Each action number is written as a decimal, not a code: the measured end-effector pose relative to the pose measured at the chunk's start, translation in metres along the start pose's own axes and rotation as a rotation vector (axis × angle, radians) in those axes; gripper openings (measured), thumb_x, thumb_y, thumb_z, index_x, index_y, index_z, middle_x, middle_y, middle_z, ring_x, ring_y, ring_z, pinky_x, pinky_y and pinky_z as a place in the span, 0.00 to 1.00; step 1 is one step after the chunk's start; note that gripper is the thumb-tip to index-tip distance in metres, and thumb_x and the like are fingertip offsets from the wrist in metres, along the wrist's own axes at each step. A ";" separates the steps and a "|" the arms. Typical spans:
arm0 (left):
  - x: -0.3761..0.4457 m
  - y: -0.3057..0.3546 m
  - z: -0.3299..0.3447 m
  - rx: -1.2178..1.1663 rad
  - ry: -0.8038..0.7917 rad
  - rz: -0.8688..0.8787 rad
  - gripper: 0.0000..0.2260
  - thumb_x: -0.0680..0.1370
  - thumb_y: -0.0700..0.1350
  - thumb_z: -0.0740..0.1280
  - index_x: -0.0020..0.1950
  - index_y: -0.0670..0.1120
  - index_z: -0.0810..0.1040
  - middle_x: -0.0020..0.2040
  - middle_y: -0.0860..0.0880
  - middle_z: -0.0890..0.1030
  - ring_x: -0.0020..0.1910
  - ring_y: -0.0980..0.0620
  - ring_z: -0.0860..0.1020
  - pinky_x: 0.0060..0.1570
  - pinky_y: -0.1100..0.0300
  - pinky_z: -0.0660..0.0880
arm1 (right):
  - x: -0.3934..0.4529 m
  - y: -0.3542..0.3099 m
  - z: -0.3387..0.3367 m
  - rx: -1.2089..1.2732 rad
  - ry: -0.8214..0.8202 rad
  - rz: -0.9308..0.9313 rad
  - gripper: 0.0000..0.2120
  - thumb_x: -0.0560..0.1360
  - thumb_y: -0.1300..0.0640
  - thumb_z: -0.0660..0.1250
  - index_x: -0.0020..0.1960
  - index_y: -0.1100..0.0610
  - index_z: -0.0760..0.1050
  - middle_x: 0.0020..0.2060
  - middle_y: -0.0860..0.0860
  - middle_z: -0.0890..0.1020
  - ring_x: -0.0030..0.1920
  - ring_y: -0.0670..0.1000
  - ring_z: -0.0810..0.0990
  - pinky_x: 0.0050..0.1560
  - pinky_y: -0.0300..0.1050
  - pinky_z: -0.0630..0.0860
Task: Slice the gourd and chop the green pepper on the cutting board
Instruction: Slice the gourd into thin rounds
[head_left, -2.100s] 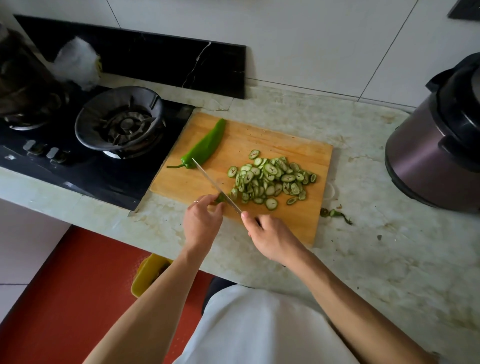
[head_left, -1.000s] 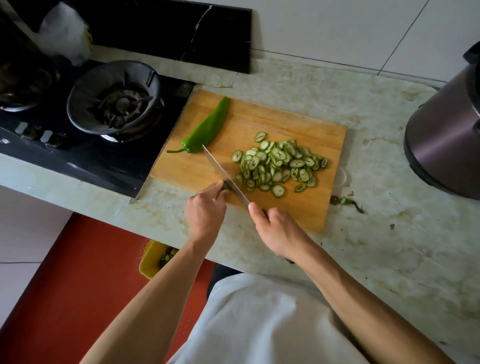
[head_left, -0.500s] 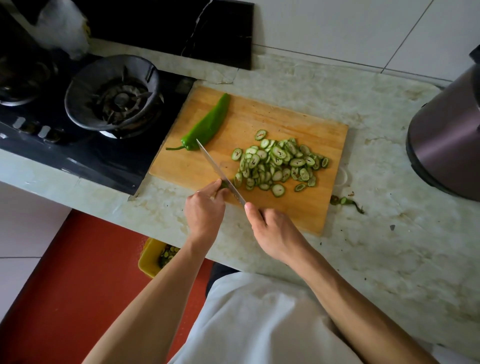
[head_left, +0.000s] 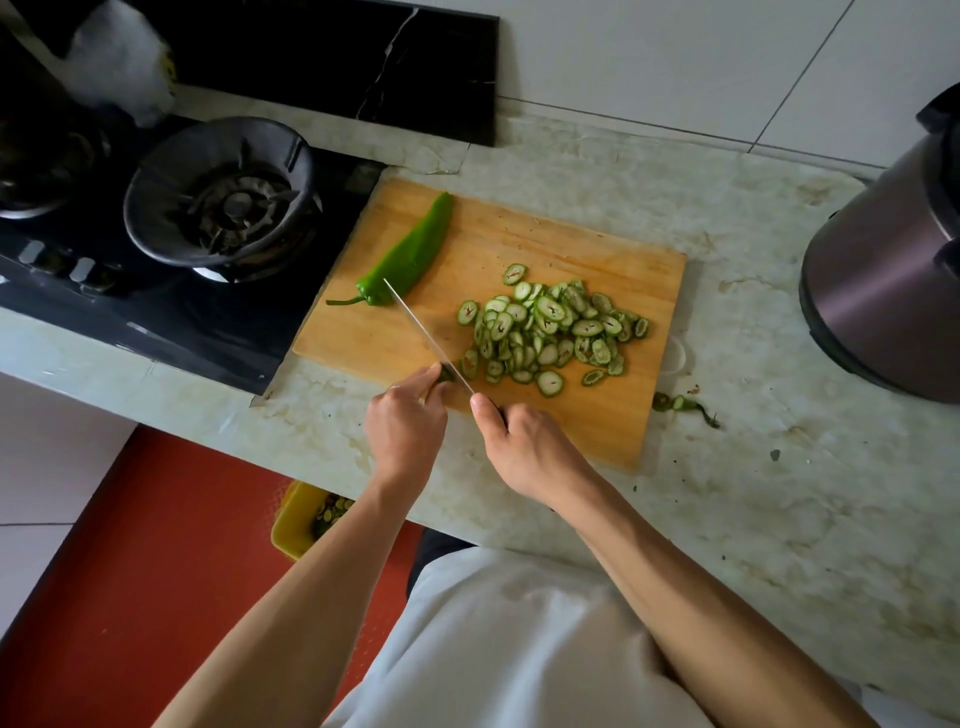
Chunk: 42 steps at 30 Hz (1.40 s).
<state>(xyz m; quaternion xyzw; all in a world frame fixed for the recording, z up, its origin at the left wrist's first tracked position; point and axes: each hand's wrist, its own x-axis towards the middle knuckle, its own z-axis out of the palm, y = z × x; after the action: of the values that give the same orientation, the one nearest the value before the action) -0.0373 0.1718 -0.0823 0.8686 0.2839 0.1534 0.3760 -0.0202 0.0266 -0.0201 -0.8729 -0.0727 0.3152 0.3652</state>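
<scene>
A wooden cutting board (head_left: 566, 244) lies on the marble counter. A heap of gourd slices (head_left: 550, 332) covers its middle right. A whole green pepper (head_left: 410, 249) lies at the board's far left corner. My right hand (head_left: 524, 447) grips the handle of a knife (head_left: 423, 332), whose blade points away toward the pepper. My left hand (head_left: 402, 421) pinches the small gourd end piece (head_left: 448, 375) at the board's near edge, right against the blade.
A black gas stove (head_left: 218, 208) with a burner ring sits left of the board. A purple cooker (head_left: 893, 270) stands at the right. Gourd scraps (head_left: 680, 402) lie on the counter. A yellow bin (head_left: 306, 517) stands on the red floor below.
The hands and knife stay at the gourd stub on the board's near edge with small cutting shifts. The view has tilted slightly; the pepper and slices have not moved.
</scene>
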 end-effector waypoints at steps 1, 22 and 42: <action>0.000 0.000 0.000 -0.006 -0.006 -0.010 0.09 0.76 0.41 0.73 0.55 0.48 0.87 0.55 0.51 0.85 0.51 0.52 0.84 0.49 0.67 0.74 | 0.001 -0.001 0.000 0.013 -0.003 0.016 0.28 0.82 0.37 0.51 0.43 0.59 0.75 0.40 0.56 0.78 0.42 0.55 0.76 0.42 0.43 0.66; 0.004 -0.005 0.001 -0.009 0.006 -0.021 0.09 0.76 0.43 0.73 0.55 0.49 0.87 0.52 0.51 0.86 0.39 0.45 0.84 0.40 0.52 0.81 | 0.007 0.004 0.008 0.021 0.010 0.009 0.29 0.82 0.37 0.51 0.40 0.60 0.72 0.43 0.61 0.82 0.44 0.58 0.80 0.41 0.42 0.66; 0.001 0.000 0.000 -0.029 -0.009 -0.061 0.10 0.77 0.45 0.71 0.58 0.50 0.86 0.48 0.50 0.87 0.38 0.49 0.82 0.43 0.56 0.80 | -0.008 0.013 0.012 -0.123 0.022 -0.024 0.30 0.82 0.37 0.48 0.45 0.61 0.73 0.41 0.59 0.80 0.43 0.59 0.78 0.42 0.44 0.67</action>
<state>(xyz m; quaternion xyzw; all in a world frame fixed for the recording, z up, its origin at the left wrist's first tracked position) -0.0370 0.1724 -0.0819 0.8548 0.3061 0.1419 0.3944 -0.0347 0.0215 -0.0314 -0.8962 -0.0986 0.2963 0.3152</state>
